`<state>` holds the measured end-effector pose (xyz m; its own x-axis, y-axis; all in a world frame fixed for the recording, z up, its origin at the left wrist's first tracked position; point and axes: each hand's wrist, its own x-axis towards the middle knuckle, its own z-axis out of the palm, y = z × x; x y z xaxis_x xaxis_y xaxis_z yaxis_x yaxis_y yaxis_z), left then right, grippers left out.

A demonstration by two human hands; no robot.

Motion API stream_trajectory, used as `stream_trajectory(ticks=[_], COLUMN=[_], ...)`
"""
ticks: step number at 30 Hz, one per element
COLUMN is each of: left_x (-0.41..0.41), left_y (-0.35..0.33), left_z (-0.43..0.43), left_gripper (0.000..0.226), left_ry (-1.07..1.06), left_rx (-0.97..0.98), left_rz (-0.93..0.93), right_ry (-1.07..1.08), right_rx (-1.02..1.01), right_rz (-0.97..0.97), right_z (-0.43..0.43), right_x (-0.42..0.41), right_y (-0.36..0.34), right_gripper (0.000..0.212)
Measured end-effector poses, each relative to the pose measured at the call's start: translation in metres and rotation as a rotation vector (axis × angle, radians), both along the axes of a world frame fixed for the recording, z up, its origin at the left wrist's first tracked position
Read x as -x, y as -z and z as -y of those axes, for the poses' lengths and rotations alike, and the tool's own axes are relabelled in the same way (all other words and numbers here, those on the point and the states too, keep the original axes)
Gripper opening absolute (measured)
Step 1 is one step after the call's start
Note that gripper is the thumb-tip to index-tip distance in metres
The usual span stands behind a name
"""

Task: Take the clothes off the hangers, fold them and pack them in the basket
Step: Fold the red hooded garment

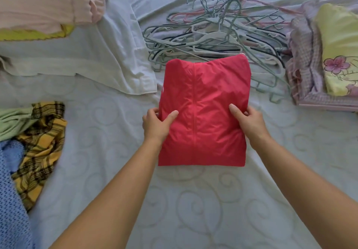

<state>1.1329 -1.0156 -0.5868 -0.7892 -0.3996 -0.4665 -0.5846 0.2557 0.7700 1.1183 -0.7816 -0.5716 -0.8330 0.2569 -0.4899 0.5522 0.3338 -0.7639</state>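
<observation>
A folded red jacket [204,113], its zip running down the middle, is held over the pale patterned bedspread [108,151] in the middle of the view. The left hand [157,124] grips the jacket's left edge: the thumb lies flat on the top face, and the fingers curl round the edge to the underside, where they are mostly hidden. The right hand [249,121] grips the right edge in the same way, thumb pressed on top, fingers wrapped round the side. Both hands sit about halfway along the garment's length, one on each side.

Just beyond the jacket's far end lies a tangled pile of empty hangers [217,33], mostly grey-green with some pink and dark ones. Left of the hangers lies a white pillow [108,54]. At the left edge lies a loose heap of clothes: a yellow plaid garment [40,151], a blue knit [11,190] and a pale green piece [13,120]. On the far left top is a stack of pink folded fabric [44,2]. At the right sits a pink checked cloth [304,60] with a yellow flower-printed pillow [339,51] on it.
</observation>
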Motion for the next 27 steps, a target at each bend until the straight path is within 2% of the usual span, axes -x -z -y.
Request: stream_trajectory(ticks=[2, 3, 4, 6, 8, 9, 11, 12, 13, 15, 17, 18, 20, 23, 25, 27], left_x=[0.007, 0.011, 0.018, 0.032, 0.047, 0.053, 0.064, 0.069, 0.074, 0.083, 0.089, 0.092, 0.099, 0.113, 0.124, 0.131], left_y=[-0.003, -0.003, -0.003, -0.002, -0.007, -0.007, -0.012, -0.014, -0.017, -0.018, -0.019, -0.018, -0.015, -0.016, -0.014, -0.009], left_z=[0.000, 0.000, 0.000, 0.003, 0.004, 0.006, 0.008, 0.009, 0.011, 0.016, 0.024, 0.026, 0.024, 0.015, 0.009, 0.012], left_gripper=[0.038, 0.037, 0.040, 0.039, 0.020, 0.022, 0.030, 0.030, 0.029, 0.026, 0.045, 0.056, 0.057, 0.026, 0.010, 0.014], left_ry=[-0.039, -0.049, -0.033, -0.035, -0.088, -0.111, -0.095, -0.099, -0.138, -0.197, -0.154, -0.104, -0.009, 0.034, -0.050, -0.162], left_rx=[-0.213, -0.205, -0.118, -0.053, -0.198, -0.280, -0.400, -0.447, -0.504, -0.639, -0.779, -0.786, -0.760, -0.769, -0.802, -0.618], left_rz=[0.018, -0.020, -0.081, -0.174, -0.174, -0.144, -0.062, -0.054, -0.049, -0.005, 0.063, 0.091, 0.118, 0.027, -0.096, -0.191], right_ry=[0.043, 0.030, 0.014, 0.000, 0.045, 0.100, 0.194, 0.193, 0.175, 0.169, 0.186, 0.168, 0.128, 0.122, 0.126, 0.105], right_rx=[0.078, 0.085, 0.111, 0.246, 0.311, 0.321, 0.349, 0.339, 0.314, 0.421, 0.582, 0.613, 0.553, 0.397, 0.268, 0.121], right_rz=[-0.091, -0.145, -0.186, -0.214, -0.197, -0.188, -0.206, -0.243, -0.266, -0.252, -0.195, -0.151, -0.071, -0.063, -0.141, -0.244], right_z=[0.006, 0.010, 0.013, 0.017, 0.012, 0.011, 0.009, 0.011, 0.014, 0.016, 0.014, 0.011, 0.007, 0.007, 0.009, 0.009], right_x=[0.004, 0.007, 0.010, 0.013, 0.020, 0.025, 0.040, 0.047, 0.055, 0.066, 0.067, 0.065, 0.057, 0.054, 0.055, 0.052], right_y=[-0.001, -0.002, -0.002, -0.005, -0.004, -0.006, -0.011, -0.015, -0.019, -0.021, -0.017, -0.008, 0.008, 0.027, 0.030, 0.037], right_gripper=[0.035, 0.021, 0.010, 0.017, 0.013, 0.012, 0.035, 0.039, 0.033, 0.006, 0.019, 0.021, 0.020, 0.020, 0.023, 0.025])
